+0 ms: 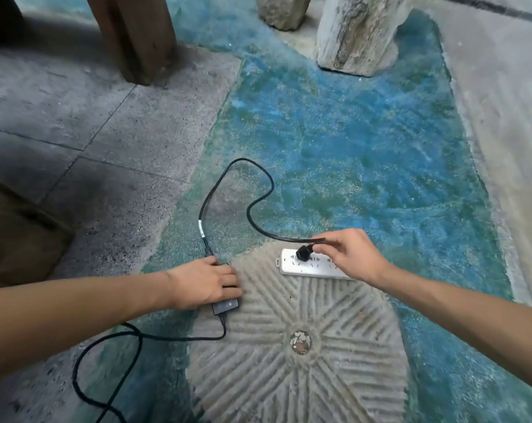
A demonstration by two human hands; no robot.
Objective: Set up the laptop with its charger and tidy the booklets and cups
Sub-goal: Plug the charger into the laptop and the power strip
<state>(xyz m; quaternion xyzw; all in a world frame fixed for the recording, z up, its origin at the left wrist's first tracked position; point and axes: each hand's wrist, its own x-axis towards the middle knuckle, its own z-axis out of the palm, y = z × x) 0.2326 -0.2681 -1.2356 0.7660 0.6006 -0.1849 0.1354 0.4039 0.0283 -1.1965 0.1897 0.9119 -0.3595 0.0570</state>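
Your right hand (348, 254) pinches the plug (304, 251) by its back end, fingers closed on it where the cord (260, 190) exits, w/ the plug sitting at the left end of the white strip (312, 265) — prob. so the prongs line up square w/ a socket. Can't tell if it's fully seated or only resting on the face; the plug body looks a bit tilted, so I'd judge it's mid-insert. Your left hand (208, 283) lies flat, palm down, on the brick (225, 305), fingers curled over its top, pressing it to the floor (365, 141) rather than lifting it; that likely keeps the brick from dragging while the other hand works the cord. The cord loops out from the brick's far end, arcs across the blue-green floor and comes back to the plug, slack, so nothing pulls against the push. A 2nd, thinner lead (112, 355) leaves the brick's near end and runs off bottom-left, presumably to the laptop, which isn't in view; neither are booklets or cups. The strip lies on the edge of a grooved round stone (301, 361) set in the floor, not fixed, so it may slide when you press — steady it if it shifts. Charger step is under way; tidying looks not yet begun from here.
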